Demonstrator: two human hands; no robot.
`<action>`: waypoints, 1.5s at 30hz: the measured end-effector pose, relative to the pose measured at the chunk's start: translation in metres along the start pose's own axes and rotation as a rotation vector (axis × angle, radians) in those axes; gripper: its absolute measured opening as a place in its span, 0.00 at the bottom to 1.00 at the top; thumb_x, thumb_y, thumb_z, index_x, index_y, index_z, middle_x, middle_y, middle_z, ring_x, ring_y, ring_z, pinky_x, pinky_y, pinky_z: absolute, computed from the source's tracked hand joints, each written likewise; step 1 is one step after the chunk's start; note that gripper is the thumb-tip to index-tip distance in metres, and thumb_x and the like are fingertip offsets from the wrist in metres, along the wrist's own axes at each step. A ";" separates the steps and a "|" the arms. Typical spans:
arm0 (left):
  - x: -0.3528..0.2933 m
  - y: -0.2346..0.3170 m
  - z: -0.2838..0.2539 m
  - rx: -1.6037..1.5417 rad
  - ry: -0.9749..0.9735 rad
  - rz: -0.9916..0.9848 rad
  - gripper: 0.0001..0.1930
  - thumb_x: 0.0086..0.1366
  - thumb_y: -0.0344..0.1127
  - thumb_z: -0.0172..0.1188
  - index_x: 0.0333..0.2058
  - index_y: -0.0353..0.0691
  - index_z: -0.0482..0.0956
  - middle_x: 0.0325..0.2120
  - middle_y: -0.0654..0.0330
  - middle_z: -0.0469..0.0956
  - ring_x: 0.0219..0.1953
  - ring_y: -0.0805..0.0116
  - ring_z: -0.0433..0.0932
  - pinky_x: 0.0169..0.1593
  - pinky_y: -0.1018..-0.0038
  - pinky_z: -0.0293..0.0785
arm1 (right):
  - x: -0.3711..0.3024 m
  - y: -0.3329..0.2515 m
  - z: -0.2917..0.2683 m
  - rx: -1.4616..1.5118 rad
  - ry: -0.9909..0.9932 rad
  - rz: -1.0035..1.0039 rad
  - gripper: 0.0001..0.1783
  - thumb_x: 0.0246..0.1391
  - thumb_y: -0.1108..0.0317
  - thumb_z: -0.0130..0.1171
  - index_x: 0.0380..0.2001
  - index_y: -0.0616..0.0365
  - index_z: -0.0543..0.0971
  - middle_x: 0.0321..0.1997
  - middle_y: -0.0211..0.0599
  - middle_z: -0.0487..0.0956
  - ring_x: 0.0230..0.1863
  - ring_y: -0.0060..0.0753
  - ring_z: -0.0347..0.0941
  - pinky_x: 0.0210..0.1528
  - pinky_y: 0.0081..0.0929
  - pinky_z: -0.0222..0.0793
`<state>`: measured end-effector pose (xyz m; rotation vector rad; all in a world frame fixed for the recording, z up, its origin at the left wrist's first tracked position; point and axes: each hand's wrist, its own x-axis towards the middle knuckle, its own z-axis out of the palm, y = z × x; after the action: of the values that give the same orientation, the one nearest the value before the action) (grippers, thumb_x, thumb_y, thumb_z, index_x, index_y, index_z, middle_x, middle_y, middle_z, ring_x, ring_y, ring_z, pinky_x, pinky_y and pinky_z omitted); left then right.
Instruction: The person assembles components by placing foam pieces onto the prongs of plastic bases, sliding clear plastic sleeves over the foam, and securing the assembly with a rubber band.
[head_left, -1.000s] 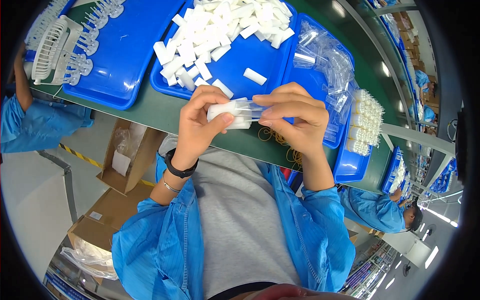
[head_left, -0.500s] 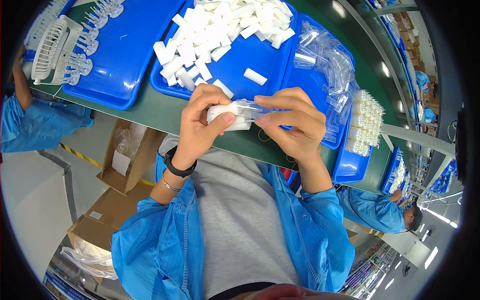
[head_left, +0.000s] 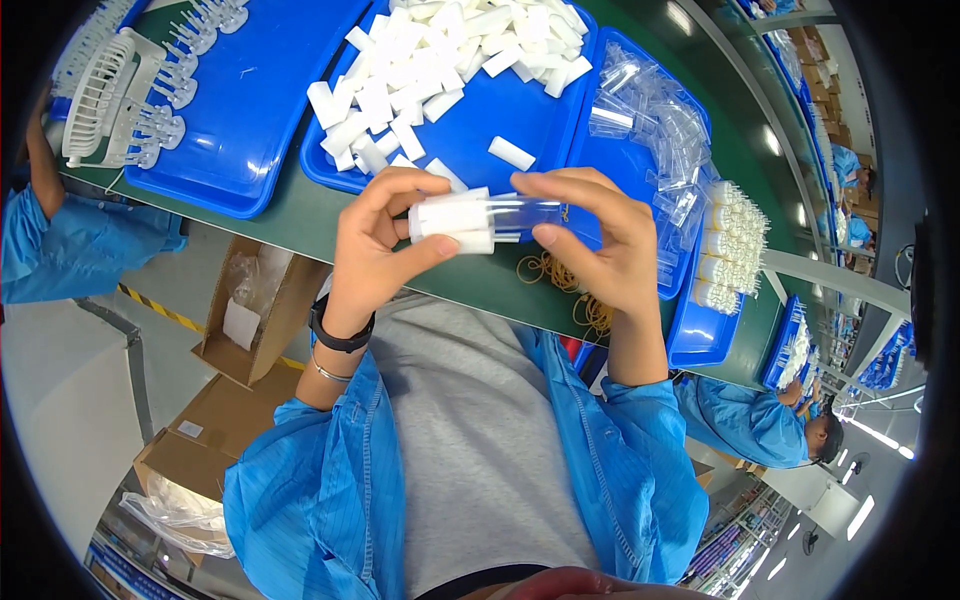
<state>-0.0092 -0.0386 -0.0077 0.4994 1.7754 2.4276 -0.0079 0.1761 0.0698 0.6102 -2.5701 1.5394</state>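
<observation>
My left hand is closed around a bundle of white cylindrical pieces, held level above the table edge. A clear plastic sleeve lies over part of the bundle and sticks out toward my right. My right hand pinches this sleeve between thumb and forefinger near its outer end. Thin white prongs show below and inside the sleeve. Behind my hands is a blue tray with a heap of white foam-like blocks; one block lies apart from the heap.
A tray of clear sleeves stands to the right, beside bundled white pronged parts. Yellow rubber bands lie by my right wrist. At left, a blue tray holds white pronged pieces. Cardboard boxes stand below; co-workers sit both sides.
The clear sleeve now covers part of the white bundle, where the prongs were in plain sight before. My left hand has shifted left and my right hand's fingers have spread around the sleeve.
</observation>
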 end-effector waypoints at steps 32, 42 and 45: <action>-0.005 -0.007 0.015 -0.526 -0.014 -0.251 0.20 0.60 0.38 0.62 0.48 0.38 0.69 0.46 0.56 0.71 0.38 0.71 0.74 0.30 0.80 0.74 | -0.016 0.015 0.021 0.169 0.006 0.002 0.16 0.47 0.76 0.62 0.42 0.58 0.80 0.49 0.41 0.79 0.59 0.45 0.68 0.67 0.50 0.48; -0.006 -0.013 0.011 -0.492 -0.057 -0.317 0.19 0.60 0.28 0.58 0.50 0.33 0.68 0.43 0.54 0.75 0.42 0.67 0.78 0.42 0.73 0.79 | 0.002 0.042 -0.034 -0.327 0.108 -0.044 0.18 0.47 0.70 0.62 0.44 0.55 0.79 0.49 0.36 0.77 0.55 0.43 0.69 0.60 0.37 0.58; -0.005 -0.015 0.010 -0.602 -0.086 -0.312 0.19 0.59 0.27 0.58 0.50 0.35 0.68 0.46 0.55 0.72 0.45 0.66 0.76 0.43 0.71 0.79 | 0.009 0.081 -0.058 -0.922 0.189 -0.051 0.18 0.44 0.71 0.63 0.42 0.51 0.79 0.42 0.38 0.76 0.47 0.42 0.68 0.47 0.36 0.63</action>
<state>-0.0031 -0.0264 -0.0200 0.2331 0.9208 2.4850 -0.0545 0.2568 0.0342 0.3713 -2.6707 0.2559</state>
